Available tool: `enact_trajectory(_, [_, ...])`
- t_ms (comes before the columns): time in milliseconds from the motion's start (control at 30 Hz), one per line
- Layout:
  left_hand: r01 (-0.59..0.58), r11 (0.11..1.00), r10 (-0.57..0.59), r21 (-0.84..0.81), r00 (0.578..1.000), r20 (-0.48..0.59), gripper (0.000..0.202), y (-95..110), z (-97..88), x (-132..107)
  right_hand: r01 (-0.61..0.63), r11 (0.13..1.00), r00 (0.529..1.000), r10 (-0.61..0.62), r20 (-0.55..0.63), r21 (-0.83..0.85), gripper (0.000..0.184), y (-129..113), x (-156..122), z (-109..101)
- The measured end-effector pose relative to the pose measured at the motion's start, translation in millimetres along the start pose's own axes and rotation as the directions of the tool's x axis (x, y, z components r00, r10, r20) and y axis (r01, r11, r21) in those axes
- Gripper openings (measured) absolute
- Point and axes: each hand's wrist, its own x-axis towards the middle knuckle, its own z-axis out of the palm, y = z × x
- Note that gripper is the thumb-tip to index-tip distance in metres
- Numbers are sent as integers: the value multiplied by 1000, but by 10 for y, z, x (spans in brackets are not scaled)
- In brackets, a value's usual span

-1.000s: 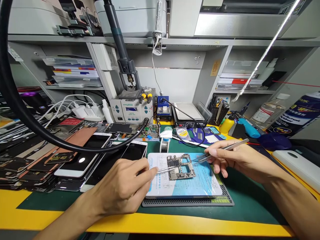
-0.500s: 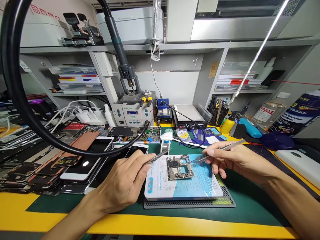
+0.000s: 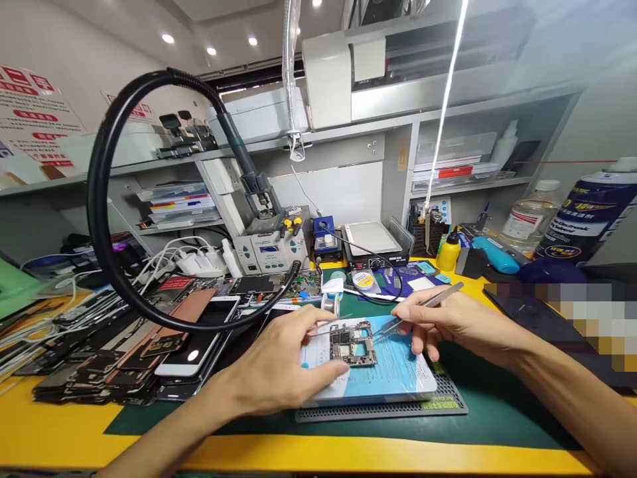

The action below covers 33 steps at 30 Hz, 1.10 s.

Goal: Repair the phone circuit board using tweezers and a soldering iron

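Observation:
A phone logic board (image 3: 352,345) with cut-out openings lies on a blue and white box (image 3: 398,378). My left hand (image 3: 283,355) reaches around the board's left side, its thumb at the lower left edge and its fingers bent near the upper left corner. A thin metal tool (image 3: 323,328), mostly hidden, sits under those fingers; its kind is not clear. Between thumb and fingers my right hand (image 3: 432,322) pinches metal tweezers (image 3: 423,307), the tips at the board's right edge.
A grey perforated mat (image 3: 383,415) lies under the box. Behind stand a solder spool (image 3: 330,303), a hot air station (image 3: 273,252) with a looping black hose (image 3: 94,192), and a hot plate (image 3: 373,242). Stacked phone parts (image 3: 99,378) crowd the left; bottles and a spray can (image 3: 582,219) stand right.
My left hand has moved right and opened its thumb away from the fingers, onto the board's edge; its tool is now mostly covered. The view has tilted up. My right hand keeps the tweezers.

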Motion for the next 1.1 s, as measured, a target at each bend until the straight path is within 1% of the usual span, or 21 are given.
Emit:
enact_trajectory(67, [-65,995,62,82,997,39,66,81,0,113,20,1000,1000,-20,13,3,41,11,-3,3])
enact_trajectory(133, [-115,986,103,121,989,107,77,92,16,224,39,999,999,-39,29,2,41,22,-10,2])
enact_trajectory(167, [-131,982,112,132,983,147,80,83,26,273,43,999,998,-43,37,0,40,26,-13,0])
enact_trajectory(233, [-143,978,108,153,970,217,76,63,44,353,53,999,998,-53,43,0,40,33,-15,-5])
enact_trajectory(300, [-144,976,99,167,963,250,67,60,59,406,69,998,997,-70,38,10,40,37,-9,-9])
enact_trajectory(433, [-129,978,86,161,964,250,54,103,70,453,84,996,996,-85,33,28,38,44,7,-23])
enact_trajectory(567, [-83,988,51,127,970,239,51,132,63,473,87,996,995,-89,43,35,37,37,3,-41])
enact_trajectory(700, [-19,999,6,51,972,237,48,114,46,475,121,991,992,-122,24,54,36,14,-18,-47])
enact_trajectory(833, [48,994,-20,-94,960,279,50,47,8,481,138,987,990,-140,21,78,38,-17,-36,-37])
enact_trajectory(967, [103,955,-6,-279,945,326,57,-49,-57,518,158,982,986,-162,31,104,38,-44,-37,-39])
enact_trajectory(1100, [125,898,22,-422,945,326,63,-132,-98,546,158,980,986,-163,32,122,39,-47,-32,-54])
